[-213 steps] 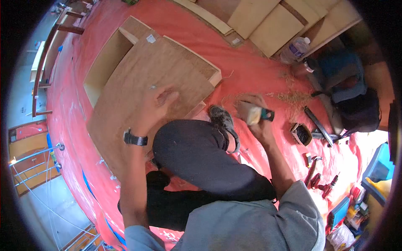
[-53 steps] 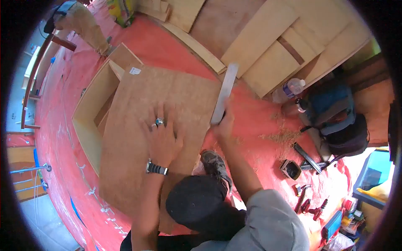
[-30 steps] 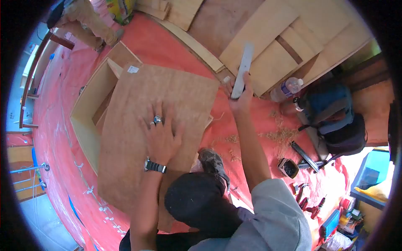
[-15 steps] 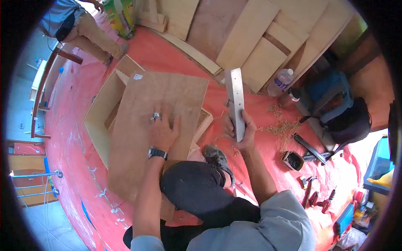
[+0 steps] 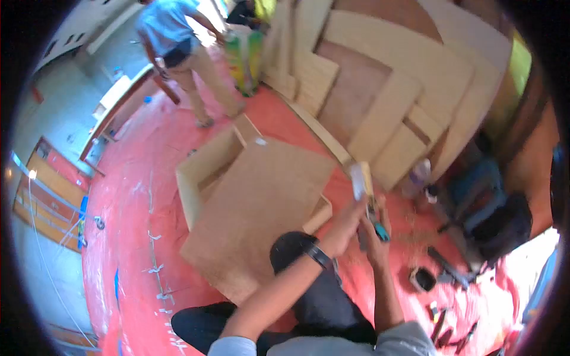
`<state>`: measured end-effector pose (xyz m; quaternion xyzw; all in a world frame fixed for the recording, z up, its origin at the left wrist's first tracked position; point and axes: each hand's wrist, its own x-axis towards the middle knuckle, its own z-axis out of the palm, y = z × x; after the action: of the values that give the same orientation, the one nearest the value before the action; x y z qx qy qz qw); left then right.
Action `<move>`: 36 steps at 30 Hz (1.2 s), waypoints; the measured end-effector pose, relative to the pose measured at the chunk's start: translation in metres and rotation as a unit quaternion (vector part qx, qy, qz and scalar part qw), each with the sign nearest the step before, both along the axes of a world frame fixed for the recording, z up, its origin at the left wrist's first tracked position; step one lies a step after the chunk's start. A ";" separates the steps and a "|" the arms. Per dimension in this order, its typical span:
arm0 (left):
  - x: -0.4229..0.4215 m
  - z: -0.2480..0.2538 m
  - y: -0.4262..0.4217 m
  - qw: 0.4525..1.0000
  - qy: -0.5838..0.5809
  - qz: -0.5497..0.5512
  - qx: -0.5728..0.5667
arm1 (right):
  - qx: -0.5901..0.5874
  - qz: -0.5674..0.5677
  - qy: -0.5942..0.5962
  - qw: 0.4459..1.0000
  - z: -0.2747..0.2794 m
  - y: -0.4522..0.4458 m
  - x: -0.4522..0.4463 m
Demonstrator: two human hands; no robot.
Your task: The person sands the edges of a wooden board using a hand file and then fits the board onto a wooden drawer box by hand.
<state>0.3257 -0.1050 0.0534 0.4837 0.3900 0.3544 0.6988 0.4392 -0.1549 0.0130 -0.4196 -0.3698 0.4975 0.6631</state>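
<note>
A hand plane point(image 5: 360, 180) with a pale metal face and a yellowish side is held up in front of my right knee. My right hand point(image 5: 378, 230) is closed around its lower part, where a teal piece point(image 5: 380, 232) shows. My left hand point(image 5: 345, 230) reaches across and closes on the plane from the left, its fingers partly blurred. Left of the hands, a brown plywood panel point(image 5: 261, 196) lies tilted over an open wooden box point(image 5: 189, 187), and neither hand touches it.
Plywood boards point(image 5: 386, 113) lean at the back. A bottle point(image 5: 418, 175), a blue stool point(image 5: 475, 184) and a small dark container point(image 5: 423, 279) stand to the right. Tools lie at lower right on the red floor sheet point(image 5: 142, 237). Another person point(image 5: 178, 53) stands beside a table point(image 5: 119, 107).
My left hand has left the plywood panel and moved right to the plane. The plane has turned in my right hand, and the camera view has shifted.
</note>
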 end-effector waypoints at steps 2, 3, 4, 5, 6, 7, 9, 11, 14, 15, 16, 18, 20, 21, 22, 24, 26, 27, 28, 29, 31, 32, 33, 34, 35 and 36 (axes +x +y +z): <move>0.018 -0.012 -0.012 0.995 -0.065 0.064 -0.051 | 0.005 0.054 -0.062 0.997 -0.003 -0.017 0.017; 0.021 -0.022 -0.016 0.990 -0.092 0.076 -0.077 | 0.004 0.104 -0.103 0.989 -0.008 -0.029 0.029; 0.022 -0.030 -0.020 0.984 -0.120 0.084 -0.103 | -0.010 0.137 -0.145 0.980 -0.010 -0.044 0.042; 0.021 -0.037 -0.022 0.986 -0.103 0.076 -0.104 | -0.026 0.168 -0.189 0.967 -0.009 -0.057 0.057; 0.018 -0.043 -0.024 0.988 -0.088 0.069 -0.107 | -0.059 0.194 -0.175 0.964 -0.009 -0.064 0.075; 0.016 -0.048 -0.028 0.989 -0.071 0.063 -0.112 | -0.093 0.219 -0.160 0.958 -0.008 -0.072 0.094; 0.021 -0.061 -0.033 0.988 -0.060 0.091 -0.111 | -0.122 0.178 -0.159 0.963 -0.007 -0.085 0.111; 0.017 -0.074 -0.031 0.996 -0.003 0.058 -0.068 | -0.093 0.043 -0.182 0.978 -0.010 -0.088 0.116; 0.017 -0.067 -0.043 0.994 0.075 0.018 -0.073 | -0.040 0.003 -0.205 0.978 0.001 -0.075 0.080; 0.020 -0.077 -0.046 0.996 0.059 0.010 -0.073 | -0.026 -0.008 -0.200 0.979 0.005 -0.073 0.060; 0.028 -0.096 -0.044 0.996 0.043 0.003 -0.072 | -0.009 0.019 -0.210 0.978 0.001 -0.069 0.047; 0.045 -0.137 -0.036 0.994 0.077 0.062 -0.035 | -0.054 0.058 -0.237 0.968 -0.015 -0.067 0.034; 0.032 -0.113 -0.040 0.990 0.060 0.073 -0.102 | -0.037 0.045 -0.245 0.968 -0.031 -0.064 0.022; 0.030 -0.107 -0.042 0.987 0.052 0.076 -0.135 | 0.003 0.014 -0.239 0.971 -0.034 -0.064 0.014; 0.028 -0.100 -0.043 0.988 0.068 0.068 -0.122 | 0.005 -0.002 -0.223 0.975 -0.031 -0.071 0.008; 0.023 -0.093 -0.042 0.988 0.104 0.055 -0.096 | -0.017 -0.011 -0.195 0.981 -0.032 -0.073 0.006; 0.032 -0.113 -0.035 0.988 0.126 0.053 -0.076 | 0.006 -0.006 -0.233 0.972 -0.035 -0.067 0.012; 0.032 -0.113 -0.035 0.987 0.137 0.048 -0.067 | 0.016 -0.006 -0.252 0.968 -0.031 -0.067 0.011; 0.032 -0.109 -0.035 0.986 0.145 0.045 -0.069 | 0.002 -0.015 -0.209 0.978 -0.028 -0.067 0.009; 0.035 -0.111 -0.033 0.989 0.117 0.055 -0.075 | -0.008 -0.016 -0.235 0.972 -0.024 -0.062 0.009; 0.039 -0.116 -0.032 0.990 0.079 0.065 -0.094 | -0.041 -0.012 -0.290 0.956 -0.022 -0.063 0.015; 0.040 -0.119 -0.033 0.990 0.072 0.065 -0.103 | -0.054 -0.007 -0.291 0.955 -0.026 -0.064 0.019; 0.038 -0.115 -0.035 0.990 0.064 0.065 -0.111 | -0.064 -0.003 -0.289 0.955 -0.026 -0.060 0.018; 0.035 -0.110 -0.035 0.990 0.096 0.066 -0.080 | -0.072 0.000 -0.287 0.955 -0.026 -0.056 0.018; 0.032 -0.105 -0.036 0.988 0.129 0.067 -0.047 | -0.075 0.011 -0.274 0.959 -0.025 -0.054 0.019; 0.031 -0.101 -0.040 0.986 0.133 0.092 -0.048 | -0.077 0.021 -0.259 0.963 -0.014 -0.054 0.012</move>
<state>0.3571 -0.1446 -0.0478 0.4545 0.5387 0.3306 0.6277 0.4514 -0.2085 -0.0010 -0.5762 -0.4982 0.4124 0.4998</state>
